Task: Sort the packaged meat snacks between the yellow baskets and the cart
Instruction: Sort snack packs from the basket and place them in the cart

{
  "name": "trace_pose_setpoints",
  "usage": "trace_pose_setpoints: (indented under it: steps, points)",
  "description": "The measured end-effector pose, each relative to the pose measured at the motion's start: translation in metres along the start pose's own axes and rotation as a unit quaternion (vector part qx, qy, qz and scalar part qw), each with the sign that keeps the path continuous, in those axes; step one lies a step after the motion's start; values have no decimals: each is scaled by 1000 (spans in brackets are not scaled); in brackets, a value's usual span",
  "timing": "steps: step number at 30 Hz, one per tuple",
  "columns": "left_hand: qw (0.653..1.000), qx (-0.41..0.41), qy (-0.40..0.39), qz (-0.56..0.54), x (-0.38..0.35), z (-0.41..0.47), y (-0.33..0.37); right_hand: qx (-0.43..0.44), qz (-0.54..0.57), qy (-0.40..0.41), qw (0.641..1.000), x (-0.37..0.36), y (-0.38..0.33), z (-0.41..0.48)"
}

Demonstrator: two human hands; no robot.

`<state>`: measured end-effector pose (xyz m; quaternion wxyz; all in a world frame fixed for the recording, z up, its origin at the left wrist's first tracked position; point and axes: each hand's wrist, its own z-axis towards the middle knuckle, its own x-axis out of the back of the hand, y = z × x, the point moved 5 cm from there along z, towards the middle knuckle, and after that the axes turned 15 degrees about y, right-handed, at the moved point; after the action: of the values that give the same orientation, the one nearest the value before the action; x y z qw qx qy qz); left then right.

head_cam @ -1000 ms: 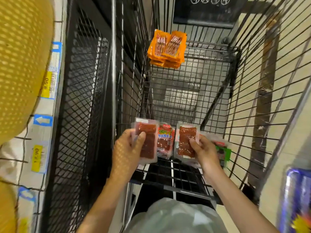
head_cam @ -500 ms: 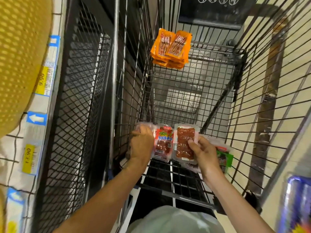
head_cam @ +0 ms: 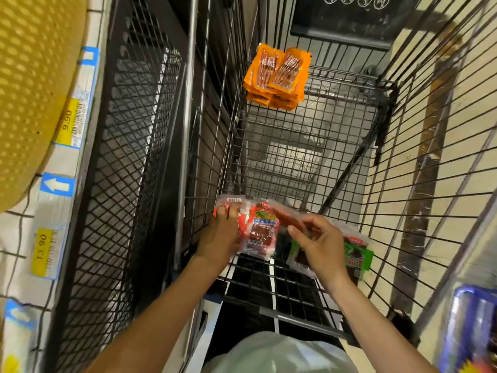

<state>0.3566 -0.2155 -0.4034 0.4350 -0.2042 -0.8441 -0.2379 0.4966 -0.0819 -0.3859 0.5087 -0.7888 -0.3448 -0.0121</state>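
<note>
I look down into a black wire cart. My left hand presses on a red meat snack pack at the cart's near left corner. Next to it lies a red pack with a blue label. My right hand pinches a clear pack of dark red meat, tilted and blurred, above a green-labelled pack. A stack of orange snack packs lies at the cart's far left corner. Part of a yellow basket fills the upper left.
A black mesh shelf panel stands between the cart and the yellow basket. Price tags 9.90 and 13.90 line the shelf edge on the left. A blue object shows at the lower right. The cart's middle floor is bare wire.
My left hand has lowered its clear pack onto the pile at the cart's left corner. My right hand has turned and tilted its pack, which now lies flatter across the pile.
</note>
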Motion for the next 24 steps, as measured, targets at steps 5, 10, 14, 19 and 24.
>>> trace_pose_setpoints:
  steps: [5,10,14,19,24]
  points:
    - [999,-12,-8,44,-4,5,-4,248,-110,-19,962,-32,-3,-9]
    - [998,-20,-13,58,-8,6,-6,243,-134,-145,950,-57,26,-15]
    - [995,-57,6,82,-7,6,-4,269,-175,-158,934,-57,34,-11]
    - [983,-125,79,105,6,11,6,233,-156,-62,958,-55,29,-6]
    - [978,-128,48,155,3,21,3,159,-245,-85,953,-60,33,12]
